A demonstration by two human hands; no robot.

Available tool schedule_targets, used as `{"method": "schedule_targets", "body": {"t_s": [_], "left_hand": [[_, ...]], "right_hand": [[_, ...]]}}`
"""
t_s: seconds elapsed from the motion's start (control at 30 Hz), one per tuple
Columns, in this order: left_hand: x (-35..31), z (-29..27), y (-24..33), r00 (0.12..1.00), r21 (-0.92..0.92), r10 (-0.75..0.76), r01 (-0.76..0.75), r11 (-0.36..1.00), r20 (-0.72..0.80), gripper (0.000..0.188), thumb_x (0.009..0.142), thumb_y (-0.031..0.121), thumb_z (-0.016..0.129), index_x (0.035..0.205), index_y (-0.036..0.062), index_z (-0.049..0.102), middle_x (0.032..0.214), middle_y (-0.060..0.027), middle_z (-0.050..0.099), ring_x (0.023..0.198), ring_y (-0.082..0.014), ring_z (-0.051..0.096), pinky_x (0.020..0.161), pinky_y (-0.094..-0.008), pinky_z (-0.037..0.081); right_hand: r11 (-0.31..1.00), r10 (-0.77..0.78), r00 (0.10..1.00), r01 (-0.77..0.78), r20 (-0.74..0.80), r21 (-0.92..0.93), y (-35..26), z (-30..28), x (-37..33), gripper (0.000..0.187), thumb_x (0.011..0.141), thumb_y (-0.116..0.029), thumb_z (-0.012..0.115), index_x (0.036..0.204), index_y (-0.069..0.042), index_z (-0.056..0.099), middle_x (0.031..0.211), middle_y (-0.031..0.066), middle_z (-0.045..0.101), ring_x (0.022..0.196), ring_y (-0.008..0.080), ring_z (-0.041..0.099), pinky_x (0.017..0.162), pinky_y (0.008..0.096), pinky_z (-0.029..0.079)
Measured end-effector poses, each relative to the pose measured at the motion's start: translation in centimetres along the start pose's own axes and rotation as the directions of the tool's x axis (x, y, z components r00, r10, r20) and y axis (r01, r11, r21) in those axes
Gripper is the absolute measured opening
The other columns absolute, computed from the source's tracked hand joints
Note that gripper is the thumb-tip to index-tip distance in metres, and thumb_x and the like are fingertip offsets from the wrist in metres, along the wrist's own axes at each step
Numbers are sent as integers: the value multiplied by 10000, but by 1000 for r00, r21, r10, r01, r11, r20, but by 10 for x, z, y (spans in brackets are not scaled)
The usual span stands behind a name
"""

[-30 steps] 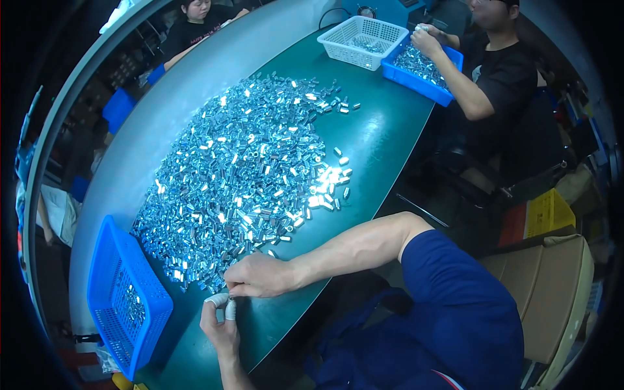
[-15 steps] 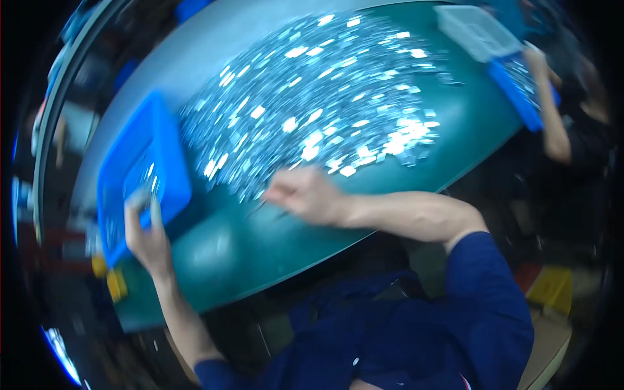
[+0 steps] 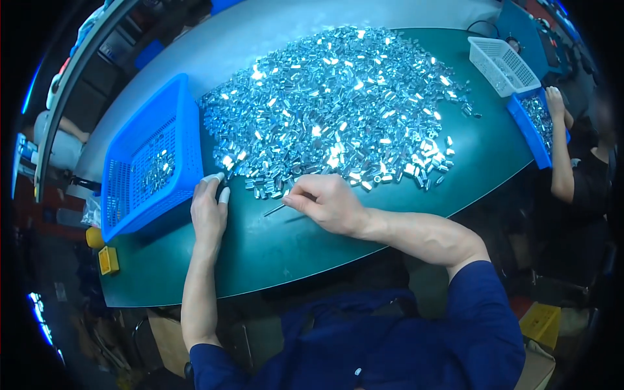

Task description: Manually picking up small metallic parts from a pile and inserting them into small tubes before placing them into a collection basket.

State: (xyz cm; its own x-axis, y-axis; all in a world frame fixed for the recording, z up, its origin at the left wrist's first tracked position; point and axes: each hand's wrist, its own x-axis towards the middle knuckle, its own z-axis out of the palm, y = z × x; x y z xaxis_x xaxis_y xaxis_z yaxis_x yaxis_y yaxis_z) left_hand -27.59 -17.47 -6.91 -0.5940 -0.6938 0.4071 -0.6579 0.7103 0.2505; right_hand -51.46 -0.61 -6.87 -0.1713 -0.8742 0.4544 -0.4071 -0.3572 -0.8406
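Note:
A wide heap of small shiny metal pieces (image 3: 325,104), many of them short cylinders, covers the middle of the green table. My right hand (image 3: 331,207) rests at the heap's near edge, pinching a thin metal rod (image 3: 274,210) that points left and down toward the tabletop. My left hand (image 3: 208,218) is open beside the near right corner of a blue perforated basket (image 3: 190,140), with white covers on fingertips that stand apart. Nothing shows between them. More metal pieces (image 3: 156,166) lie in the bottom of that basket.
At the far right a co-worker's hand (image 3: 554,103) is at a blue tray (image 3: 520,123) of metal pieces, next to a white basket (image 3: 497,62). Small yellow containers (image 3: 108,260) sit at the table's left end. The green tabletop (image 3: 260,260) has a curved near edge.
My left hand has come out of the blue basket and moved right, to the table beside it. My right hand stays by the heap with the rod. The whole view has shifted.

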Motion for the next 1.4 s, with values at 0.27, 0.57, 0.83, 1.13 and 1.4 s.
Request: {"method": "schedule_targets", "body": {"t_s": [0.27,0.57,0.83,1.13,1.4], "left_hand": [[-20,-13,18,999,-91,-29,31,995,22,254,802,55,823,1018,24,694,1096,-159,693,1050,-352,659,923,-419,520],[-33,-23,59,997,-480,-40,70,874,73,192,837,20,807,985,8,685,1014,-130,723,946,-289,685,821,-380,543],[-34,-21,75,996,-527,5,41,849,86,192,837,19,812,985,0,691,993,-126,728,928,-280,694,820,-368,547],[-24,-23,81,996,-524,37,8,852,76,196,828,10,815,980,3,690,993,-124,732,916,-270,689,812,-362,546],[-25,-22,84,987,-438,160,-134,889,22,215,792,31,832,937,32,673,955,-114,725,889,-317,675,775,-405,539]], "right_hand": [[998,64,996,-64,56,8,-8,-5,0,199,948,-171,747,853,-1,705,706,102,647,601,183,587,565,351,453],[995,98,995,-98,-21,23,-3,-4,7,197,951,-176,748,887,7,715,728,70,654,638,121,580,582,313,455],[997,72,997,-72,-21,24,-3,-2,5,195,958,-180,744,897,4,719,722,77,638,621,126,559,564,319,439],[991,132,991,-132,-28,-11,-4,-9,4,234,941,-230,742,855,-15,710,721,136,663,622,263,622,577,387,470],[997,79,995,-78,53,-30,0,-5,5,249,952,-232,732,833,-14,711,710,138,659,588,237,613,557,390,456]]}}
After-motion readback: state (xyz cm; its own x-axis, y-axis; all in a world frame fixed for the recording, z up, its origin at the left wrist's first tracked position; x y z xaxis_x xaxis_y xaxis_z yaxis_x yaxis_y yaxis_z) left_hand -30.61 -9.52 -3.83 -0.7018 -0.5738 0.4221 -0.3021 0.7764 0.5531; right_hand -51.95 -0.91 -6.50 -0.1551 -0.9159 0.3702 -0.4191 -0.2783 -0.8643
